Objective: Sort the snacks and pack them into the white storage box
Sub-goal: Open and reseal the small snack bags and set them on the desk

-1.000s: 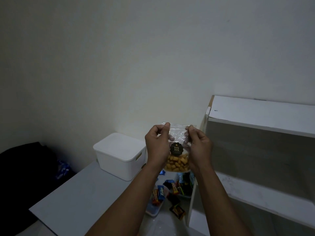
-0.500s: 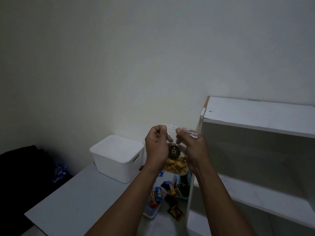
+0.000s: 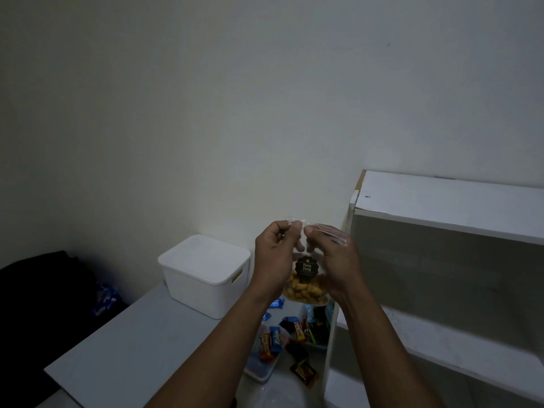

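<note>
Bag (image 3: 306, 285): clear plastic, held up in the air above the worktop, between both hands; lower part filled with small golden-brown snack pieces; dark round label reading "Pang Pang" on the front; upper part empty, crinkled, pinched at the top edge
Left hand (image 3: 272, 260): fingers (image 3: 287, 228) clamped on the bag's top left corner; palm curled around the bag's left side
Right hand (image 3: 335, 260): fingers (image 3: 309, 231) clamped on the bag's top edge just beside the left fingers; loose plastic draped over the back of the hand
Box (image 3: 206, 275): white, lid on, contents hidden; slot handle in its right wall; standing on the worktop by the wall, left of the hands, apart from the bag
Worktop (image 3: 132, 348): pale grey; bare in front of the box
Tray (image 3: 260, 371): shallow, clear, low on the worktop under the arms; holding a few wrapped bars, orange and blue
Second tray (image 3: 316, 346): near the shelf side, holding a heap of dark, blue and green wrappers; exact count unclear
Loose snacks (image 3: 303, 373): dark wrapped pieces lying outside the trays; a blue one (image 3: 276, 304) nearer the box
Shelf (image 3: 441, 260): white, open-fronted, right of the hands; visible boards bare
Dark bundle (image 3: 44, 290): far left, beyond the worktop edge; too dim to identify
</note>
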A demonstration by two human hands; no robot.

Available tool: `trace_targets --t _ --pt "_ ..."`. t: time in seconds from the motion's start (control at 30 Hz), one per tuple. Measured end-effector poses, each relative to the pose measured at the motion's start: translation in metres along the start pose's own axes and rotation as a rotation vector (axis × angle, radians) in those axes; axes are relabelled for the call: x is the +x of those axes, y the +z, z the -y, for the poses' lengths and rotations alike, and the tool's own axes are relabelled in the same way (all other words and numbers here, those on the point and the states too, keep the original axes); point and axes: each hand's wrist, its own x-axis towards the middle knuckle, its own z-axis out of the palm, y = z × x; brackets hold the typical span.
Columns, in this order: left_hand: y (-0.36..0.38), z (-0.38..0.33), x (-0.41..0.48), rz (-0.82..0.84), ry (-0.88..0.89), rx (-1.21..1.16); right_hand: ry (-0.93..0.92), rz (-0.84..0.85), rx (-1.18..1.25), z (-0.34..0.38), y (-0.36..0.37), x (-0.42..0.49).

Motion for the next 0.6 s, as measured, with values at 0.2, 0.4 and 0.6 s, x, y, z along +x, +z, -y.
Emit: trace_targets --t 0.2,0.4,0.6 --pt "0.003 0.0 0.001 -0.074 -0.01 0.005 0.034 -0.005 0.025 -0.002 0.006 -0.002" --pt "0.005 -0.002 0.001 -0.183 0.048 0.032 0.033 -0.105 0.068 0.001 0.008 0.0" --pt "0.004 0.006 0.004 -0.229 0.004 -0.02 0.038 -0.146 0.141 -0.008 0.004 -0.001"
